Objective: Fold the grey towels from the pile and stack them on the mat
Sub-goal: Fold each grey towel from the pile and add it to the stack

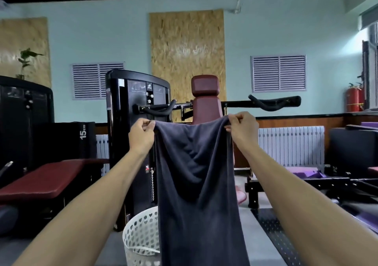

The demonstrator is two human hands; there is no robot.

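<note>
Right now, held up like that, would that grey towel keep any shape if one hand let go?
Probably not. The grey towel sags between the left hand and the right hand and hangs in soft folds, so it looks floppy. It likely weighs little, since pinching fingers alone hold it up. Released, that corner would probably drop.

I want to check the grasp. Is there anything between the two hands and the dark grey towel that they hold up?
Nothing visible. The left hand and the right hand each pinch a top corner of the dark grey cloth towel directly. It hangs freely, beside the white perforated plastic basket.
</note>
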